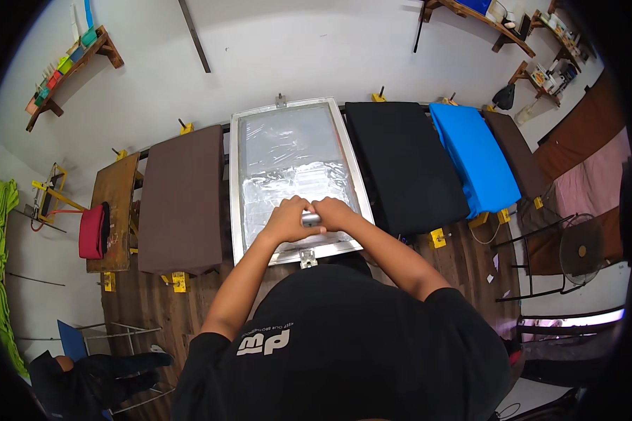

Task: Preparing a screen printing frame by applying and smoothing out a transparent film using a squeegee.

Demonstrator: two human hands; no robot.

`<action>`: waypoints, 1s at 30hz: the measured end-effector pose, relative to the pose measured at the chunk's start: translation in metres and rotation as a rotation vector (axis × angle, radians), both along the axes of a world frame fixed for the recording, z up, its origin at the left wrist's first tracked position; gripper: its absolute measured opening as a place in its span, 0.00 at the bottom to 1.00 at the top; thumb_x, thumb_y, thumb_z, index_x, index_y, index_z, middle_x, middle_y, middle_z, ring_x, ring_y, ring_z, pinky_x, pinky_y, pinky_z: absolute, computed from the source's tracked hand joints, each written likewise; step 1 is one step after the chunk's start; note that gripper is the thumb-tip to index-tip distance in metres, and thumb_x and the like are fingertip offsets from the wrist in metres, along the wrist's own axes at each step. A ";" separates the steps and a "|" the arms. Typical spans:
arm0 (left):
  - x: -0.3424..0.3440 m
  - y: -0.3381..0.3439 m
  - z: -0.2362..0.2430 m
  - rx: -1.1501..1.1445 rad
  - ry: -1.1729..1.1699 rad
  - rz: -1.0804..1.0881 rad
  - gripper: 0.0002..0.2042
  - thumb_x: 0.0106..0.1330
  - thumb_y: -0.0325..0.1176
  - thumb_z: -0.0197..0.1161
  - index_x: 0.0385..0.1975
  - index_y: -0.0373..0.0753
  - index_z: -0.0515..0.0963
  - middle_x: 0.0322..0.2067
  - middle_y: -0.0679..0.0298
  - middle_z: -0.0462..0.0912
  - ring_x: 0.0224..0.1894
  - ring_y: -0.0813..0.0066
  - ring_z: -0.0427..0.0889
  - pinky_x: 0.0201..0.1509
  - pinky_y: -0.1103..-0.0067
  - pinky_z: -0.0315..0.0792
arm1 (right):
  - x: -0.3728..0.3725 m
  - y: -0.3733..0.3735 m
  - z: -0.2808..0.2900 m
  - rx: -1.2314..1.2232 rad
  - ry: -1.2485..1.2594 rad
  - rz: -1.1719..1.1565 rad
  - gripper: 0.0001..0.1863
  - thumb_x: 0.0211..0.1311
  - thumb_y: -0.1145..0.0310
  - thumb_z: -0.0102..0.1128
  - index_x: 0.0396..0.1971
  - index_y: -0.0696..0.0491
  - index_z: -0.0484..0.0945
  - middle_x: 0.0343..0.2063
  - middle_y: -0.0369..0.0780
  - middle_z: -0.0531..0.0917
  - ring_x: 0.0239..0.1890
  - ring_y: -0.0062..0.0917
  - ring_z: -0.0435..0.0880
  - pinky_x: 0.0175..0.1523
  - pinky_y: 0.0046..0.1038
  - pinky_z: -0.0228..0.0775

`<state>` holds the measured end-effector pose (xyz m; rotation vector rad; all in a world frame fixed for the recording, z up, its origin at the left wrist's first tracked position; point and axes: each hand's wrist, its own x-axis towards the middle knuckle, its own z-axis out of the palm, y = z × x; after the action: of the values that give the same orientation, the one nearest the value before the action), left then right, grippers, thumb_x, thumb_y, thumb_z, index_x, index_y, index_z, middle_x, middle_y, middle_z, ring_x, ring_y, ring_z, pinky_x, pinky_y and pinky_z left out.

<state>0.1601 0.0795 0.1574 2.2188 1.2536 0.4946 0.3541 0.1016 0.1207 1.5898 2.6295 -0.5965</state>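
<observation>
A silk-screen frame point(236, 182) with a pale metal rim lies straight ahead of me on the row of print boards. Its mesh point(288, 140) looks translucent grey, with a shiny, wrinkled wet-looking band across the nearer half. Close to the frame's near end, my left hand point(285, 220) and my right hand point(336, 213) are together, both closed around a squeegee point(311, 219). Only a short grey metal part of its handle shows between my fingers. The squeegee's blade is hidden under my hands.
Left of the frame stand a brown cloth-covered board point(181, 203) and a wooden board point(112, 210) with a red pad point(93, 231). To the right are black point(404, 168) and blue point(474, 158) covered boards. A fan point(581, 250) stands at right; a person point(98, 379) sits lower left.
</observation>
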 end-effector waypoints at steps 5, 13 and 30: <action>0.023 0.022 -0.045 -0.091 0.463 -0.092 0.23 0.48 0.46 0.76 0.41 0.39 0.83 0.43 0.51 0.85 0.49 0.53 0.84 0.53 0.60 0.77 | -0.004 0.008 -0.005 -0.054 -0.139 0.079 0.15 0.46 0.63 0.68 0.35 0.54 0.85 0.34 0.50 0.87 0.40 0.43 0.87 0.47 0.40 0.81; 0.039 0.051 -0.050 -0.272 0.455 -0.104 0.19 0.48 0.40 0.69 0.38 0.34 0.85 0.39 0.46 0.87 0.44 0.53 0.87 0.49 0.66 0.81 | -0.001 0.030 -0.008 -0.168 -0.164 0.166 0.15 0.45 0.63 0.67 0.31 0.57 0.87 0.33 0.51 0.87 0.39 0.43 0.87 0.46 0.37 0.80; 0.031 -0.026 -0.063 0.010 0.329 0.026 0.14 0.48 0.41 0.70 0.29 0.36 0.86 0.29 0.50 0.86 0.35 0.54 0.87 0.42 0.64 0.82 | -0.003 -0.042 -0.019 0.043 -0.019 0.083 0.15 0.40 0.63 0.70 0.27 0.57 0.85 0.28 0.50 0.85 0.34 0.47 0.86 0.44 0.43 0.79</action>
<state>0.1914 0.0531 0.0939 2.3619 1.4458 0.1467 0.3507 0.0596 0.1015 1.4798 2.6967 -0.5216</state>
